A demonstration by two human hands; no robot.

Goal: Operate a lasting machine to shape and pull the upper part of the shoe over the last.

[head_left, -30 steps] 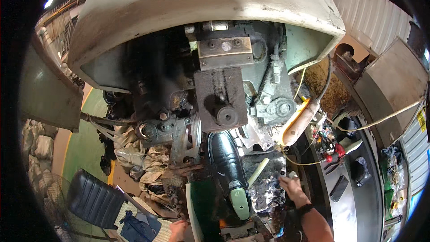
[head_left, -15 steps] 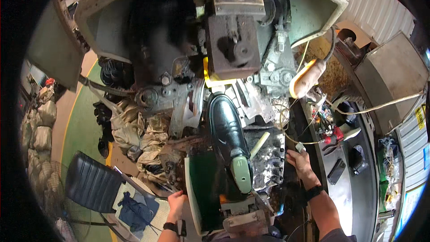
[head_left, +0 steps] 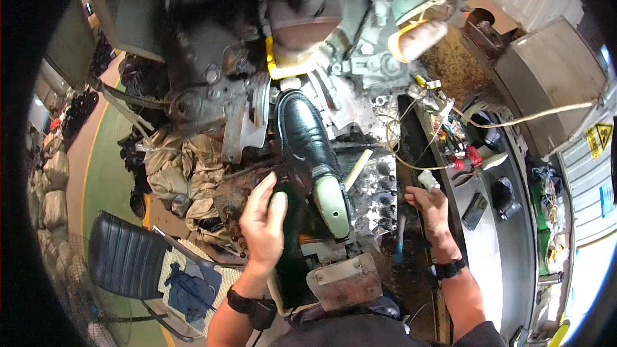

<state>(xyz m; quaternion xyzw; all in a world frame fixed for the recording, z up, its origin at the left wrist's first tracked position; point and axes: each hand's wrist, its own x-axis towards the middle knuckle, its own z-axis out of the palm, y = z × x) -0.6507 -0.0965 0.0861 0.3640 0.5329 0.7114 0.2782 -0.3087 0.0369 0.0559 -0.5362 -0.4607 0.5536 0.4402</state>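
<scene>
A black leather shoe (head_left: pixel 302 130) sits toe-away in the machine, with a pale green shoe last (head_left: pixel 332 209) showing at its heel end. To the left of the last, my left hand (head_left: pixel 262 228) is raised with fingers and thumb apart, holding nothing. Its fingertips are apart from the shoe. My right hand (head_left: pixel 432 211) is to the right of the metal bed, fingers loosely bent and spread. Just beyond it lies a small whitish piece (head_left: pixel 428 180) on a thin cable; whether the fingertips touch it I cannot tell.
Metal jaws (head_left: pixel 247 122) flank the shoe toe under a dark machine head (head_left: pixel 302 13). A lamp (head_left: pixel 418 40) hangs at the right. The side bench (head_left: pixel 475 244) carries a phone (head_left: pixel 474 211) and red-handled tool (head_left: pixel 466 156). A black chair (head_left: pixel 125 254) stands left.
My left hand has come up and right, from low beside the green panel to near the shoe, and is now open. The view has shifted, so the machine appears higher. The shoe remains in the machine.
</scene>
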